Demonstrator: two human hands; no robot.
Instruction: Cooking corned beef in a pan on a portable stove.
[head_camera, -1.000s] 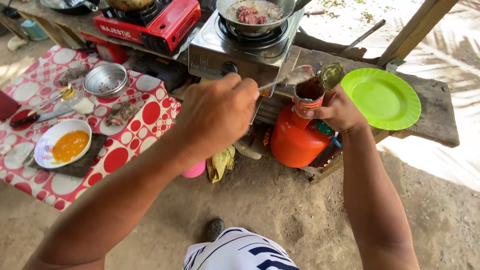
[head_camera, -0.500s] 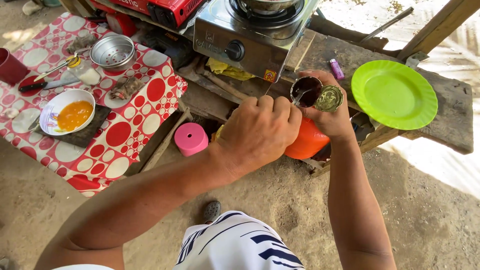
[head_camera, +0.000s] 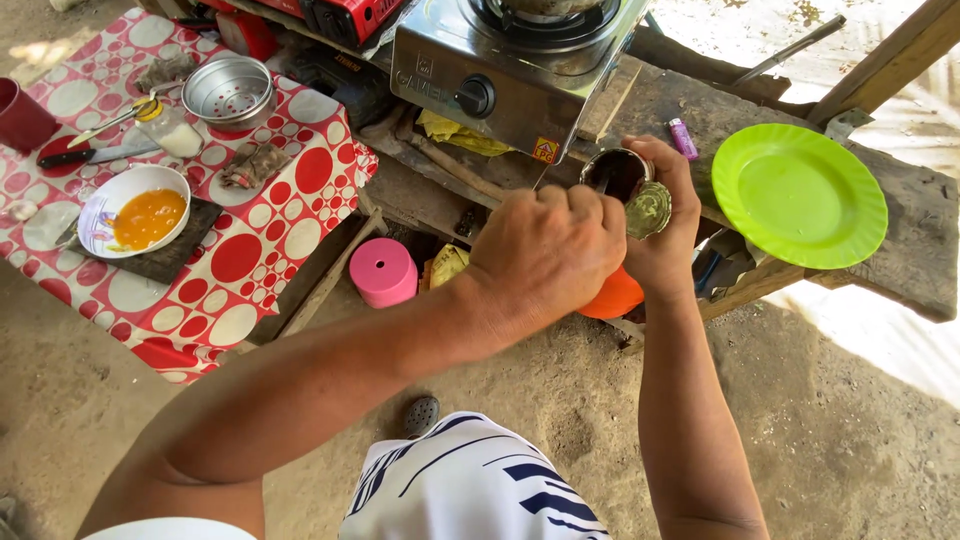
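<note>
Metal tin (head_camera: 615, 172), already opened, lid (head_camera: 648, 209) bent back but attached, gripped by the right hand (head_camera: 665, 235) with fingers (head_camera: 668, 165) wrapped round its far side. Left hand (head_camera: 545, 250) clenched just beside the rim, probably round a thin utensil dipping inside; contents hidden. Beyond the fingers, a gas stove (head_camera: 510, 70) on the bench (head_camera: 905, 270); to their right, 1 green plate (head_camera: 798, 195), bare. Emptying apparently unfinished.
</note>
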